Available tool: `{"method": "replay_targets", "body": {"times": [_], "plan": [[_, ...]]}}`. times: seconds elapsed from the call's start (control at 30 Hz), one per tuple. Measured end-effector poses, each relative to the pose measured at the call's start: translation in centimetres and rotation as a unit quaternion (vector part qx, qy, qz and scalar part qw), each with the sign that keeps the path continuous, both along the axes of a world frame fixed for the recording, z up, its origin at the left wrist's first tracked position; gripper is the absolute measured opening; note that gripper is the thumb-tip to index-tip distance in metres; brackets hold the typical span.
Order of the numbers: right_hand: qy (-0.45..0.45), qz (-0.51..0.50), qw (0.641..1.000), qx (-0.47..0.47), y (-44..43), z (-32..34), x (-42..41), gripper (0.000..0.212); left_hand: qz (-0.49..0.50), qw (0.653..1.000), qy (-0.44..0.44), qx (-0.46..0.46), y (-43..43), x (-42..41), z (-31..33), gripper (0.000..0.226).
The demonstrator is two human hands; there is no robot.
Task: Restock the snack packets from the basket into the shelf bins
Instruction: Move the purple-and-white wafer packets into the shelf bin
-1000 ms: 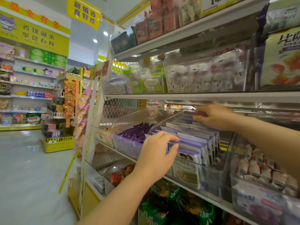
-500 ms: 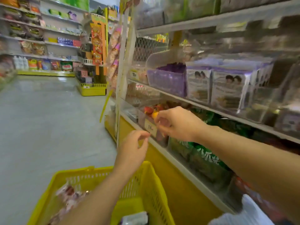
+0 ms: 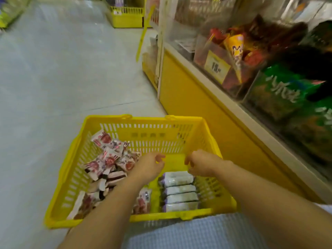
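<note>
- Fingers are hanging loosely curled on the left hand and the right hand, gripping nothing; both are hovering inside the yellow basket, the right one just above the purple-edged packets.
- Those packets are lying in a neat row by the basket's right wall; red-and-white packets are sitting heaped on the left.
- Packets are looking light, soft and crinkly, probably slippery; pinching several together across their flat faces is seeming safer than tugging sealed ends.
- Shelf bins are standing to the right, higher than the basket.
</note>
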State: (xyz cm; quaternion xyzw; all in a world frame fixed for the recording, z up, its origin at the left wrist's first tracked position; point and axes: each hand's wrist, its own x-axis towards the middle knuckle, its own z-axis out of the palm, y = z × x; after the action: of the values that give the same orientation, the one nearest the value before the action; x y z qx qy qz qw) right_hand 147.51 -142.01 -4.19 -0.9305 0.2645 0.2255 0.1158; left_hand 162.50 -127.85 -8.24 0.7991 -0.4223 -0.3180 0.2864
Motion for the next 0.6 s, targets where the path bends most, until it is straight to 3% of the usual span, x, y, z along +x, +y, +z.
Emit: {"method": "replay_targets", "body": {"times": [0.17, 0.33, 0.6], "plan": [[0.047, 0.022, 0.998, 0.029, -0.4, -6.3, 1.0, 0.045, -0.059, 0.98, 0.099, 0.162, -1.0, 0.7, -5.0, 0.043], [0.056, 0.029, 0.998, 0.026, -0.9, -10.7, 1.6, 0.045, -0.162, 0.948, 0.07, 0.267, -2.1, 1.2, -8.2, 0.056], [0.013, -0.05, 0.989, 0.137, -3.5, -13.2, 3.3, 0.055, -0.068, 0.967, 0.14, 0.203, -4.0, 1.3, -9.6, 0.048]]}}
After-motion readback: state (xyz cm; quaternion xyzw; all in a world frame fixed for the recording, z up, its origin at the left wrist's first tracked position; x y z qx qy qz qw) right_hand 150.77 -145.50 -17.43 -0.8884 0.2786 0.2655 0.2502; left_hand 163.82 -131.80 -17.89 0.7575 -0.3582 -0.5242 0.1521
